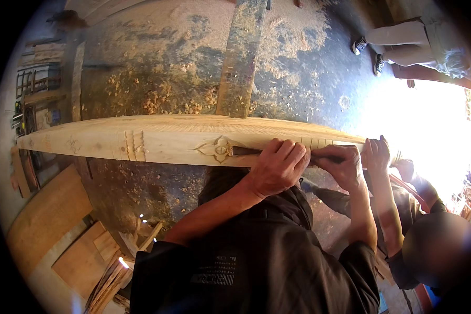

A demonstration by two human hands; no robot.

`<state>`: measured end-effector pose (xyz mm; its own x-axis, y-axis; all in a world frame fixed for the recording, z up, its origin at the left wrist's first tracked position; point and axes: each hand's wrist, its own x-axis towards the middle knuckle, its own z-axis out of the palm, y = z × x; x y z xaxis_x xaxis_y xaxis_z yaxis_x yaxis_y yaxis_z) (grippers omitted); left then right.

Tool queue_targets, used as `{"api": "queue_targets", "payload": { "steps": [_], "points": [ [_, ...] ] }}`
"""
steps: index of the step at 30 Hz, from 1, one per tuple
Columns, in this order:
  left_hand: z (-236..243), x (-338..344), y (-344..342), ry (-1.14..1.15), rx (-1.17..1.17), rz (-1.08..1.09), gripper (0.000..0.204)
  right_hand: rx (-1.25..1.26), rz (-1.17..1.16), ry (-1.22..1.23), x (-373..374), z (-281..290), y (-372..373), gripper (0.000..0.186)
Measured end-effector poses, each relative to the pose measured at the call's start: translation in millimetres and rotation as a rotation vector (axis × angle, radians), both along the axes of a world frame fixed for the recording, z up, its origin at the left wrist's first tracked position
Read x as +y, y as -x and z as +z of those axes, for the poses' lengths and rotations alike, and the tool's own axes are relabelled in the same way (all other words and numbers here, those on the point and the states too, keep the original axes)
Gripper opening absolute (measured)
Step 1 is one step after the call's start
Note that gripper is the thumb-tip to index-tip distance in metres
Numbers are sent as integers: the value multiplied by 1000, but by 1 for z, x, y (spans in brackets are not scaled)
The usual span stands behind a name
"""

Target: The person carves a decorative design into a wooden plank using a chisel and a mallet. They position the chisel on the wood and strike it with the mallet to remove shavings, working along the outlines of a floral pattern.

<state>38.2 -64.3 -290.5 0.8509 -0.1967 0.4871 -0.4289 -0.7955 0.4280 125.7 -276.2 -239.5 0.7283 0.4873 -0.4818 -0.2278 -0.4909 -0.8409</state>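
Left fingers: here's the left hand [278, 165], knuckles up, curled firmly around the dark carving tool [246, 151].
Right fingers: and the right hand [343, 163] sits just beside it, bent in around the rear of that same tool; the exact finger wrap is partly hidden.
Tool tip: out it pokes, left of the left fingers, its end right at the edge of the carving.
Carved flower: a pointed-petal flower [214, 149] with a round centre, just left of the left fingertips, on the beam's near face.
Beam: the long pale wooden beam [167, 141] runs right under both hands, stretching far out to the left of the fingers and on past them to the right.
Carved band: upright notched strips [135, 145], well left of the fingers, on that same face.
Neighbour: a co-worker's hand [377, 153] is on the beam just right of the right fingers.
Plank: beyond the fingers, a worn plank [239, 57] leads away from the beam's far side.
Floor: wood shavings [157, 99] lie scattered ahead and left of the fingers.
Bystander: farthest off, ahead and right of the fingers, a person's pale-trousered legs [400, 44].
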Motion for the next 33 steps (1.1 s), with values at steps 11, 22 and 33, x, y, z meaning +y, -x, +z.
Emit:
{"api": "queue_targets", "payload": {
  "steps": [11, 22, 33],
  "points": [
    [-5, -2, 2, -36, -79, -113, 23, -52, -18, -9, -15, 9, 20, 21],
    [0, -1, 0, 8, -43, -55, 25, -17, -10, 63, -2, 14, 8, 22],
    [0, -2, 0, -48, -41, -9, 27, -154, 110, 73, -8, 3, -4, 21]
  ]
}}
